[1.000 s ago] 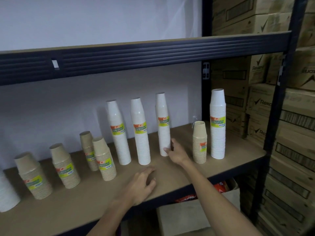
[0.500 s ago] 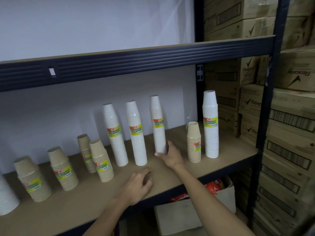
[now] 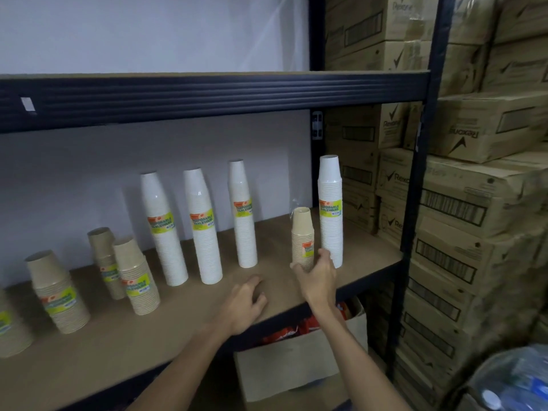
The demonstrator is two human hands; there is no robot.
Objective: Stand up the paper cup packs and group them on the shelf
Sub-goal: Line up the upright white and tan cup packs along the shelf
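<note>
Since a second ago the right hand (image 3: pixel 315 277) has been travelling from the third white pack (image 3: pixel 244 215) over to the short brown pack (image 3: pixel 302 238). It is now holding that pack low down, thumb on one side of the base and fingers curling round the other. The short brown pack is standing upright toward the right end of the shelf board (image 3: pixel 178 321), with the end white pack (image 3: pixel 330 212) just beside it at three o'clock. The left hand (image 3: pixel 246 304) is still resting on the board at about eight o'clock from the right hand, fingers loosely curled and holding nothing. Out at nine o'clock, two more white packs (image 3: pixel 203 226) are standing beside the third one, and beyond them the other brown packs (image 3: pixel 135 277) are sitting upright. Cardboard boxes (image 3: pixel 462 203) are stacking high at three o'clock, past the shelf post.
</note>
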